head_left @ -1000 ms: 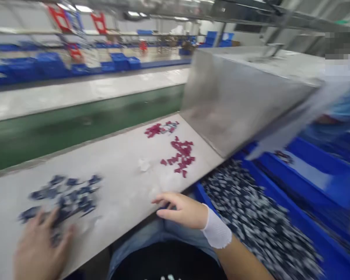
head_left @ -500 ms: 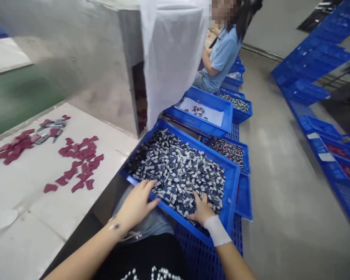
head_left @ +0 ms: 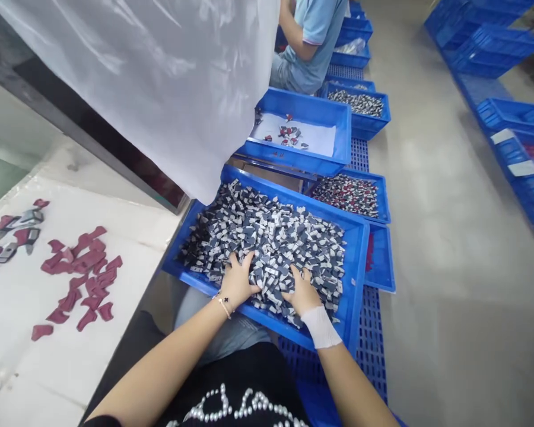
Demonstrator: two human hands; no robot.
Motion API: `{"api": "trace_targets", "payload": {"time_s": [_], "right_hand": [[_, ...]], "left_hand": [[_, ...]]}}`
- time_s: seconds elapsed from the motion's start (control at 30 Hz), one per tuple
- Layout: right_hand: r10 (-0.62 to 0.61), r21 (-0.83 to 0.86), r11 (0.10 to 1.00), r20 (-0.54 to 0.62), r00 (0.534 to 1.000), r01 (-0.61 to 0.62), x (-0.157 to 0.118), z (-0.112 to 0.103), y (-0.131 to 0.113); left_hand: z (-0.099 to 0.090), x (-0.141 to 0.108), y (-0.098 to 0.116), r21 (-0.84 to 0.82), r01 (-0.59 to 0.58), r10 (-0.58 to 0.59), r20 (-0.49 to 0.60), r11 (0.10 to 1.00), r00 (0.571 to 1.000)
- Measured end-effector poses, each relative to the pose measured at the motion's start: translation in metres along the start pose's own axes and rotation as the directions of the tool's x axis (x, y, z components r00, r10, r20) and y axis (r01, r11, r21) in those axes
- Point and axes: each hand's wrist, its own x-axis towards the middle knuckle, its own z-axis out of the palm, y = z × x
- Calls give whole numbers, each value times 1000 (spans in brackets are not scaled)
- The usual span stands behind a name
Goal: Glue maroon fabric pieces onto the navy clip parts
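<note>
Small dark grey and white pieces (head_left: pixel 276 228) fill a blue plastic crate (head_left: pixel 358 267) in front of me. My left hand (head_left: pixel 238 281) rests on the pieces near the crate's front side, its fingers spread and the tips partly sunk among them. To its right, my right hand (head_left: pixel 303 290), with a white band at the wrist, also lies in the pieces with fingers apart. Neither hand visibly grips a piece. On the white table (head_left: pixel 129 207) at the left lie loose dark red pieces (head_left: pixel 86 261), and farther left several grey ones mixed with red.
A white cloth (head_left: pixel 196 89) hangs beside the crate's back left corner. Behind stand a blue crate (head_left: pixel 293 153) with paper and a few pieces, and other filled crates. A person in a light blue shirt (head_left: pixel 323 24) sits farther back. Stacked blue crates (head_left: pixel 493 50) line the right.
My left hand has moved from the crate's front rim onto the pieces inside. My right hand stays in the pieces. The view has shifted, so the hanging cloth looks larger and closer.
</note>
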Motion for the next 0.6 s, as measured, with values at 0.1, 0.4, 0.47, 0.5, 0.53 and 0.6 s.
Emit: {"api": "trace_targets", "payload": {"time_s": [0.1,0.4,0.47,0.5,0.53,0.6], "right_hand": [[-13,65,998,51,999,9,6,-7,8],[41,168,983,182,982,-72,26,-25,9],[48,176,981,205,978,-85,28,-27,10],[52,178,980,214,975,-92,28,-28,11],[57,179,979,223,973,-99,28,-28,11],[61,177,979,239,969,-105,29,-27,10]], "left_hand": [[3,0,0,-36,54,-54,-8,998,998],[-7,17,-18,-137,141,-122,140,981,983],[-10,25,-21,-146,157,-131,174,977,976],[-12,28,-22,-152,157,-128,185,976,974],[-13,30,-23,-158,154,-122,193,975,974],[-17,31,-24,-170,139,-104,200,976,974]]}}
